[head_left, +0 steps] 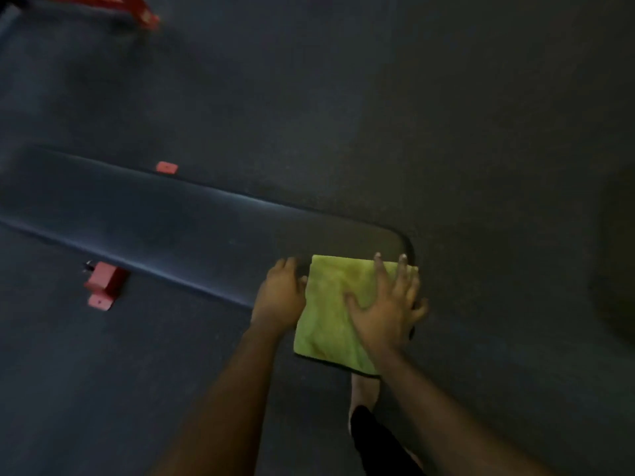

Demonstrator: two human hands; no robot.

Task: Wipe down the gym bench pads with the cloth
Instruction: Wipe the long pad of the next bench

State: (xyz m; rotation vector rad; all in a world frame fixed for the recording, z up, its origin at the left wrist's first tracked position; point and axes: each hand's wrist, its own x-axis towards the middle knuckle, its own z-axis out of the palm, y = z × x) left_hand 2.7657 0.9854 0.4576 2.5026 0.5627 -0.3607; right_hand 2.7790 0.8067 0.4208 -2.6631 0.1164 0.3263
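A long dark bench pad point(165, 218) runs from the left edge toward the lower right. A green cloth point(330, 310) with a dark hem lies over its near right end and hangs off the front edge. My right hand point(388, 304) lies flat on the cloth with its fingers spread. My left hand point(280, 293) rests on the pad just left of the cloth, touching the cloth's left edge; its fingertips curl over the pad and I cannot see whether they hold anything.
Red frame feet point(103, 286) point(167, 167) stick out under the bench on both sides. Another red frame part point(144, 15) shows at the top left. Dark rubber floor point(446, 115) surrounds the bench. My bare foot point(364, 393) stands just below the cloth.
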